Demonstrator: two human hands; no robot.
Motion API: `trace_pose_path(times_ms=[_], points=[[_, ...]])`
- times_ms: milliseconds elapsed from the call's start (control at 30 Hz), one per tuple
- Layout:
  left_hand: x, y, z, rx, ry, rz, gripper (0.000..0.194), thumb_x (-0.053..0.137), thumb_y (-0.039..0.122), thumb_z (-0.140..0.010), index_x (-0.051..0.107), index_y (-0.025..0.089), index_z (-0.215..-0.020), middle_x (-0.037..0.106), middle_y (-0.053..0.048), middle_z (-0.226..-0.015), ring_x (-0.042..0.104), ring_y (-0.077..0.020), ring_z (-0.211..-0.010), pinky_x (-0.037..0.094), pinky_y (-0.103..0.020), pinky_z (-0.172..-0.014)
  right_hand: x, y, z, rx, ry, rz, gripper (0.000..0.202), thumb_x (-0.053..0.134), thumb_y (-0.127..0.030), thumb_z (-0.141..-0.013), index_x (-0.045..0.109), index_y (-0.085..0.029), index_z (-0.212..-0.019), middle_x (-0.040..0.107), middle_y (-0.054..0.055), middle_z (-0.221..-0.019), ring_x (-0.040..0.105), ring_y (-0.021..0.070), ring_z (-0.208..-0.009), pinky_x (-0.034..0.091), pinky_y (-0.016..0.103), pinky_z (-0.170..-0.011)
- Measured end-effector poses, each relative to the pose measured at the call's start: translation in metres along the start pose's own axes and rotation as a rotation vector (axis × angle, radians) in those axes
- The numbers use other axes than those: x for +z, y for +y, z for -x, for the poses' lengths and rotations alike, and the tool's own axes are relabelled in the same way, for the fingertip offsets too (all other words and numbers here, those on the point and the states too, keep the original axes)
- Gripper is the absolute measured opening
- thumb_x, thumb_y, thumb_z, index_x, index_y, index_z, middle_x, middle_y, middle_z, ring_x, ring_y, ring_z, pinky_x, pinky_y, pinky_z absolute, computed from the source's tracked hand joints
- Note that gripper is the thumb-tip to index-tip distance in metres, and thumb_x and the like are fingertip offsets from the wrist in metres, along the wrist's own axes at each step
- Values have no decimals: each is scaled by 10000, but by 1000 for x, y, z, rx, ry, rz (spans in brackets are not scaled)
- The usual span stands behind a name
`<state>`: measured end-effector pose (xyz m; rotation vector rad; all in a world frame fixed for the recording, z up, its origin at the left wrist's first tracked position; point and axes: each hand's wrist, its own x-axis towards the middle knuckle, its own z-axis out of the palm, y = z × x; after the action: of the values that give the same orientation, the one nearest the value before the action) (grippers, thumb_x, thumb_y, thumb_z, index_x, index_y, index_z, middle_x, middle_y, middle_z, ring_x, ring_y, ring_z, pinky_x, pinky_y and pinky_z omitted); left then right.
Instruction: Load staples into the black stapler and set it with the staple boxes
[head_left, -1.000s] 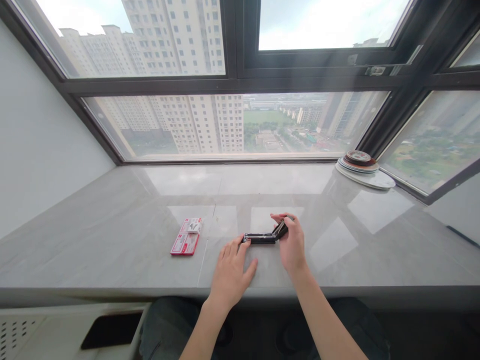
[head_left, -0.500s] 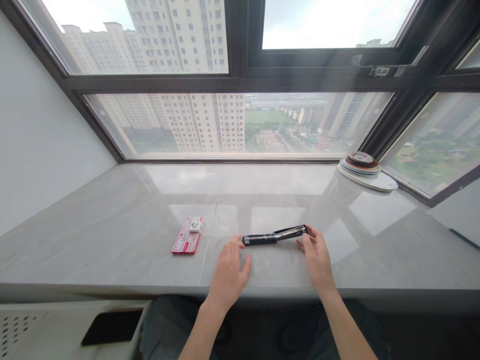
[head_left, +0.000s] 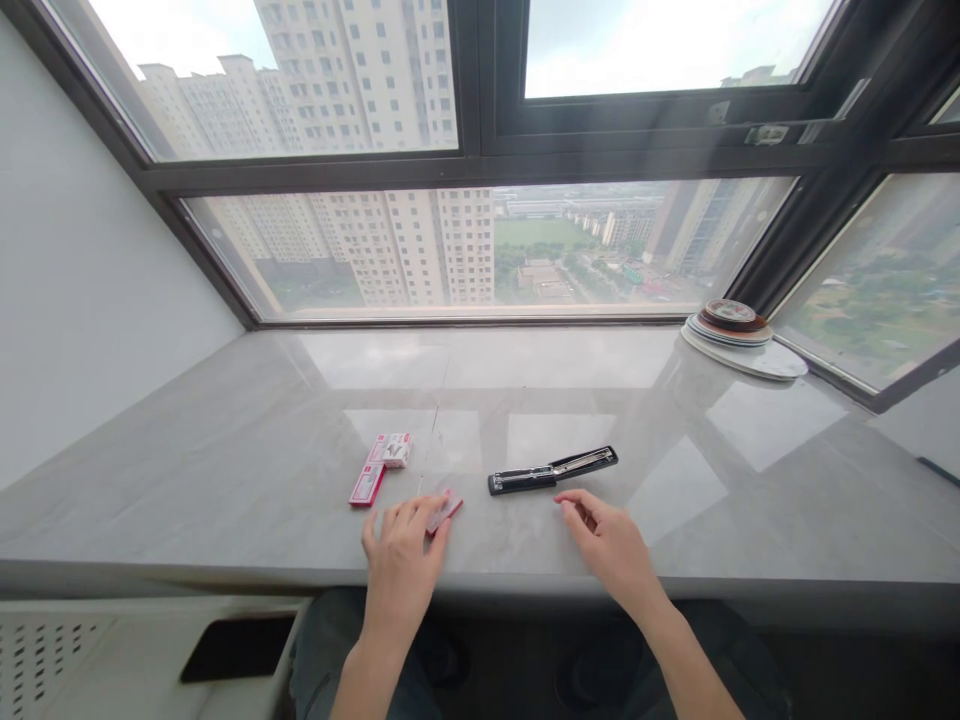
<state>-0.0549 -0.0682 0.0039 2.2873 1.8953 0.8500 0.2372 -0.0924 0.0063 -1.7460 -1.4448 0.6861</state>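
My left hand (head_left: pixel 405 545) is closed on a small red-and-white box (head_left: pixel 445 512), which looks like a staple box, near the front of the counter. Fingers and thumb hide part of it. Left of that hand lie a red-and-white box (head_left: pixel 367 485) and, touching its far end, a smaller white box (head_left: pixel 397 450) with a staple picture. A black stapler (head_left: pixel 525 480) lies swung wide open, its metal magazine showing. Just in front of it is my right hand (head_left: pixel 611 550), fingers curled together with nothing visible in them, apart from the stapler.
A stack of plates (head_left: pixel 739 340) stands at the far right corner by the window. The grey stone counter (head_left: pixel 225 480) ends at a front edge above my legs. At lower left is a white surface (head_left: pixel 90 660) with a black flat object (head_left: pixel 238 648).
My left hand has left the stapler, moved left and taken one red-and-white box from the group. My right hand has let go of the stapler and drawn back leftward.
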Motion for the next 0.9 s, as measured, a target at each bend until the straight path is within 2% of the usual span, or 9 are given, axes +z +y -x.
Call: trace_pose_path(times_ms=[67, 133, 233, 333, 533, 667, 900], points=[[3, 20, -2, 96, -136, 158, 363, 621, 240, -937, 632, 354, -1282, 695, -32, -1184, 608, -266, -1122, 384, -561, -1123, 4, -9, 1, -29, -117, 84, 331, 492, -498, -968, 734, -273, -958, 602, -7, -642, 526, 178, -591, 335, 284, -574], [9, 40, -6, 162, -241, 300, 462, 667, 215, -896, 604, 333, -1338, 695, -38, -1167, 625, -253, -1097, 480, -469, -1037, 8, -14, -1, -43, -207, 75, 348, 486, -495, -971, 729, -258, -897, 606, -9, -636, 532, 171, -598, 325, 273, -571], [20, 65, -14, 213, -307, 430, 509, 703, 186, -859, 607, 323, -1341, 692, -35, -1187, 623, -242, -1099, 506, -416, -999, 8, -11, -8, 9, -319, -32, 394, 507, -532, -950, 705, -208, -847, 601, -8, -628, 500, 150, -574, 302, 252, -538], [29, 78, -21, 241, -328, 483, 469, 743, 198, -836, 645, 327, -1277, 699, -17, -1188, 612, -240, -1105, 497, -409, -1001, 2, 0, -18, 96, -364, -118, 425, 562, -570, -903, 679, -170, -821, 597, -5, -623, 464, 131, -545, 279, 238, -510], [30, 77, -28, 223, -339, 487, 359, 798, 257, -798, 692, 290, -1139, 710, -18, -1043, 630, -235, -994, 509, -394, -931, -15, 16, -29, 130, -376, -105, 418, 606, -574, -868, 675, -166, -804, 571, -20, -600, 446, 121, -539, 277, 230, -511], [27, 74, -27, 222, -343, 520, 335, 768, 237, -819, 687, 293, -1139, 709, -14, -1061, 638, -225, -996, 516, -380, -931, -18, 22, -31, 146, -375, -102, 414, 604, -577, -867, 675, -172, -817, 563, -30, -576, 433, 119, -517, 269, 232, -507], [24, 67, -24, 194, -342, 596, 342, 674, 197, -884, 646, 278, -1215, 684, -33, -1157, 629, -227, -1090, 522, -397, -995, -28, 28, -33, 169, -300, -27, 385, 596, -571, -867, 651, -196, -801, 557, -28, -567, 446, 136, -519, 263, 250, -502]])
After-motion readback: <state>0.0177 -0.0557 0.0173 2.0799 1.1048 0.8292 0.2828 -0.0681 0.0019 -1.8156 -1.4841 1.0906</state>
